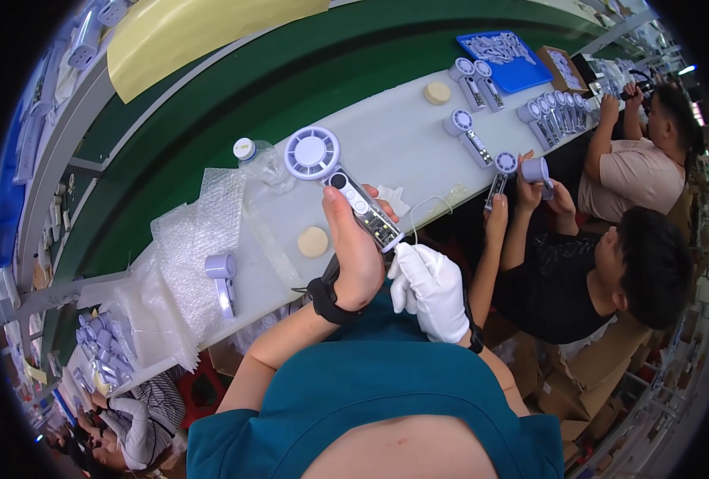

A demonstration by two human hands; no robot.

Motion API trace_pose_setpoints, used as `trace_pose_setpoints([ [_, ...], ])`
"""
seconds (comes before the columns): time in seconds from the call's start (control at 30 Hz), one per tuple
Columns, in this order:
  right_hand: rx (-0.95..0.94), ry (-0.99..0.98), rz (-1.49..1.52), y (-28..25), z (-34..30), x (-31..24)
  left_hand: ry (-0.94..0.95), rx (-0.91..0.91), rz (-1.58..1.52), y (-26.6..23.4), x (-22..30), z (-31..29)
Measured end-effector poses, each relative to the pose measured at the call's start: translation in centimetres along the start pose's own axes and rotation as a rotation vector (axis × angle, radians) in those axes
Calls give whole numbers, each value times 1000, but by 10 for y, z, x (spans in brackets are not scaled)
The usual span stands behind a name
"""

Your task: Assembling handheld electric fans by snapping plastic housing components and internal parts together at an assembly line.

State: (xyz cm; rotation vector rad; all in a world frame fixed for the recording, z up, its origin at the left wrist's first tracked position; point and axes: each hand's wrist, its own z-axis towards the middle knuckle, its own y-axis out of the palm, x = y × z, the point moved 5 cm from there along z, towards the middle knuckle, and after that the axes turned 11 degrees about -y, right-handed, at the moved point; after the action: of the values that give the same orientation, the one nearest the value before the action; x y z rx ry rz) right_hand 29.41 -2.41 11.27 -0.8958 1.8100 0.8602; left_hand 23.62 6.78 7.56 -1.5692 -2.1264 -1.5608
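Your left hand [353, 254] is bare and has its fingers clamped around the handle of a fan [360, 206], up over the bench [386, 128], round head pointing up and left, with the board showing. Your right hand [432, 291] is gloved, fingers bunched together right at the handle's bottom end; can't tell if they're pinching the thin cable [413, 219] there. You've also got a wood disc [313, 241] near your left wrist, and bubble wrap [202, 231] further left.
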Motion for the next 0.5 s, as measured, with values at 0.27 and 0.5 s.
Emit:
trace_pose_setpoints([
  [0.27,34,-9,139,2,1,6,118,48,16,3,4,-3],
  [0.5,-49,10,196,3,2,8,159,12,54,5,12,-1],
])
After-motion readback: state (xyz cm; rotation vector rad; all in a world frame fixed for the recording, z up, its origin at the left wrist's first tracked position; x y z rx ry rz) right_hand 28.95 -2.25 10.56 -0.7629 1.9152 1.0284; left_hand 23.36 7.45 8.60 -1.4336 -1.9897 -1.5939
